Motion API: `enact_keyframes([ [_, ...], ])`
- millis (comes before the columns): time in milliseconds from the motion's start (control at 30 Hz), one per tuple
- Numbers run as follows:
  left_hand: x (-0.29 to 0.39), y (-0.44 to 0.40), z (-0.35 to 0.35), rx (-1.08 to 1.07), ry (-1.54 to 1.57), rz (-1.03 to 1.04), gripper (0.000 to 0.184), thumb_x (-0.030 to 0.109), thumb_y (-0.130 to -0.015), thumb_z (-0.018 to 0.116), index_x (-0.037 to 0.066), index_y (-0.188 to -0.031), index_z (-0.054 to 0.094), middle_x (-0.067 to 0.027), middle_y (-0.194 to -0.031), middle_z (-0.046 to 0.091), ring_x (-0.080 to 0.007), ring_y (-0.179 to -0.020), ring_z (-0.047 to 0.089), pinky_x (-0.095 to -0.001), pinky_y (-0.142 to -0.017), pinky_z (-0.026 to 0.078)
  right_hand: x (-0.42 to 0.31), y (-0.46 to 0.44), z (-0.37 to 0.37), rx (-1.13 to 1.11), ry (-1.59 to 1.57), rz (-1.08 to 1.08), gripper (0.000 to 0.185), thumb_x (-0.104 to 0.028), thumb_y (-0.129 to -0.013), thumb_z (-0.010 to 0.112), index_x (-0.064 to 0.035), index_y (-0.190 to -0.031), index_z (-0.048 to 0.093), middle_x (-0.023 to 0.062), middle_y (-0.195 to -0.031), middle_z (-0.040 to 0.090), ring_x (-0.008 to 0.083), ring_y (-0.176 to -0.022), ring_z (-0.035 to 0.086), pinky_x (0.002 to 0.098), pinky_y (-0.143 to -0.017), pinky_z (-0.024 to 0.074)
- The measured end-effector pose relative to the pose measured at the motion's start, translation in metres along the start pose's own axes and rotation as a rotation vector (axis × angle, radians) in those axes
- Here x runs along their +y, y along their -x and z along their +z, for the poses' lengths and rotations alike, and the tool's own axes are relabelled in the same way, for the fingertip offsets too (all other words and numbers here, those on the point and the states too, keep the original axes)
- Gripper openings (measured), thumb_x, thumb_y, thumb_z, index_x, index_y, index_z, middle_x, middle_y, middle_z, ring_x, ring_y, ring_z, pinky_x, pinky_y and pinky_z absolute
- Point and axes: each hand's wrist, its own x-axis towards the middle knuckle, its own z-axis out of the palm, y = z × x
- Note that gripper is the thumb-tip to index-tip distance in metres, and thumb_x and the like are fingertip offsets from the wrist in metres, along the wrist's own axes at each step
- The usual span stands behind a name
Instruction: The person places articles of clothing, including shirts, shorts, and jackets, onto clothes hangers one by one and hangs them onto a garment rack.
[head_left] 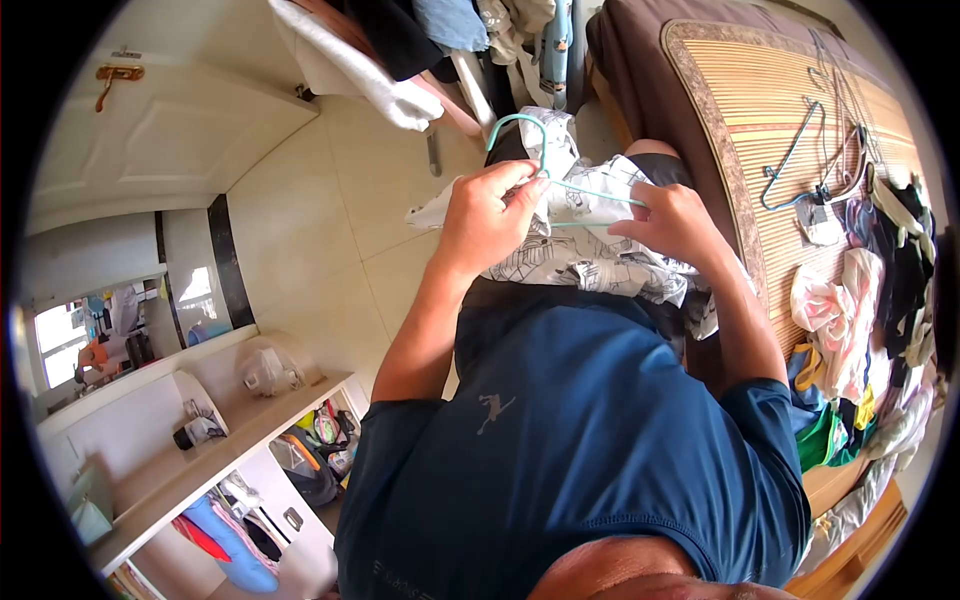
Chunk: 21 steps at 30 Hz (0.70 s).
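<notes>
Clock dirs from mid-view, 12 = ahead. Hanger [546,150] approx 1, btwn L fingers [513,177] (its 9 side) & R fingers [650,197] (its 3 side); garment [530,262] below it, across lap [495,305]. Hung clothes [385,45] 11–12, beyond hanger. Bed [645,55] 1–3, w/ mat [735,150] on top; on mat: loose hangers [822,193] at 2, clothes pile [835,310] at 3. Door [180,130] at 10, floor [330,220] btwn it & garment. Shelf unit [340,392] approx 8, bag [268,371] on it, folded clothes [225,545] in it at 7–8.
</notes>
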Motion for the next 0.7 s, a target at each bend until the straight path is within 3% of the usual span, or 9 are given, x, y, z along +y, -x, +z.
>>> enact_keyframes([
  [200, 0.014, 0.006, -0.008, -0.020, 0.244, -0.175, 0.016, 0.006, -0.096, 0.075, -0.002, -0.110, 0.076, 0.0038, -0.083, 0.066, -0.0019, -0.070, 0.054, -0.0202, -0.061, 0.043, -0.004, -0.011, 0.001, 0.037, 0.039, -0.161, 0.038, -0.036, -0.077, 0.085, -0.0053, -0.076, 0.062, 0.0146, -0.064, 0.064, 0.0382, -0.066, 0.066, 0.0474, -0.062, 0.0495],
  [300, -0.005, 0.011, -0.017, 0.114, 0.167, -0.143, 0.015, 0.006, -0.096, 0.075, -0.002, -0.108, 0.076, 0.0050, -0.080, 0.063, -0.0002, -0.067, 0.049, -0.0195, -0.058, 0.038, -0.004, -0.022, 0.003, 0.171, -0.180, -0.274, 0.038, -0.030, -0.078, 0.088, -0.0039, -0.099, 0.069, 0.0161, -0.091, 0.073, 0.0346, -0.089, 0.072, 0.0429, -0.076, 0.0553],
  [333, -0.008, 0.014, -0.023, 0.172, 0.197, -0.238, 0.014, 0.007, -0.095, 0.077, -0.002, -0.105, 0.077, 0.0063, -0.079, 0.061, 0.0006, -0.066, 0.045, -0.0193, -0.057, 0.034, -0.001, -0.029, -0.002, 0.216, -0.196, -0.330, 0.048, -0.029, -0.078, 0.089, -0.0033, -0.113, 0.069, 0.0160, -0.111, 0.072, 0.0307, -0.104, 0.071, 0.0409, -0.087, 0.0561],
  [367, -0.011, 0.015, -0.028, 0.245, 0.215, -0.261, 0.014, 0.008, -0.095, 0.077, -0.003, -0.104, 0.077, 0.0074, -0.077, 0.059, 0.0009, -0.066, 0.044, -0.0187, -0.057, 0.032, 0.004, -0.036, 0.001, 0.298, -0.358, -0.321, 0.050, -0.026, -0.081, 0.087, -0.0027, -0.121, 0.068, 0.0144, -0.121, 0.070, 0.0278, -0.110, 0.069, 0.0404, -0.092, 0.0558],
  [467, -0.026, 0.023, -0.044, 0.430, 0.203, -0.315, 0.016, 0.010, -0.094, 0.076, -0.005, -0.100, 0.076, 0.0076, -0.071, 0.057, 0.0005, -0.061, 0.041, -0.0196, -0.054, 0.031, 0.020, -0.051, 0.012, 0.375, -0.592, -0.004, 0.052, -0.019, -0.086, 0.080, -0.0009, -0.132, 0.063, 0.0153, -0.130, 0.068, 0.0298, -0.118, 0.065, 0.0399, -0.101, 0.0525],
  [567, -0.038, 0.032, -0.050, 0.534, 0.229, -0.373, 0.016, 0.010, -0.094, 0.076, -0.005, -0.100, 0.076, 0.0073, -0.071, 0.055, -0.0004, -0.063, 0.041, -0.0200, -0.056, 0.032, 0.015, -0.051, 0.045, 0.336, -0.469, -0.052, 0.053, -0.021, -0.087, 0.080, -0.0007, -0.132, 0.063, 0.0168, -0.131, 0.067, 0.0321, -0.119, 0.065, 0.0410, -0.102, 0.0518],
  [600, -0.042, 0.034, -0.050, 0.537, 0.227, -0.378, 0.016, 0.010, -0.094, 0.076, -0.005, -0.100, 0.076, 0.0073, -0.071, 0.055, -0.0004, -0.063, 0.041, -0.0200, -0.056, 0.032, 0.010, -0.049, 0.056, 0.351, -0.356, -0.224, 0.052, -0.020, -0.086, 0.079, -0.0024, -0.132, 0.063, 0.0200, -0.128, 0.067, 0.0357, -0.117, 0.066, 0.0407, -0.100, 0.0528],
  [633, -0.047, 0.037, -0.050, 0.572, 0.245, -0.400, 0.016, 0.010, -0.094, 0.076, -0.005, -0.099, 0.076, 0.0075, -0.071, 0.053, -0.0007, -0.063, 0.041, -0.0201, -0.056, 0.031, 0.004, -0.041, 0.065, 0.159, -0.413, -0.084, 0.040, -0.013, -0.087, 0.078, -0.0032, -0.125, 0.069, 0.0205, -0.124, 0.070, 0.0340, -0.111, 0.069, 0.0407, -0.096, 0.0539],
  [700, -0.053, 0.041, -0.051, 0.611, 0.263, -0.429, 0.015, 0.010, -0.094, 0.076, -0.005, -0.097, 0.075, 0.0078, -0.071, 0.052, -0.0010, -0.063, 0.040, -0.0202, -0.056, 0.031, 0.001, -0.033, 0.064, -0.215, -0.235, -0.219, 0.020, -0.019, -0.087, 0.071, -0.0058, -0.103, 0.074, 0.0218, -0.094, 0.073, 0.0413, -0.094, 0.070, 0.0465, -0.089, 0.0552],
])
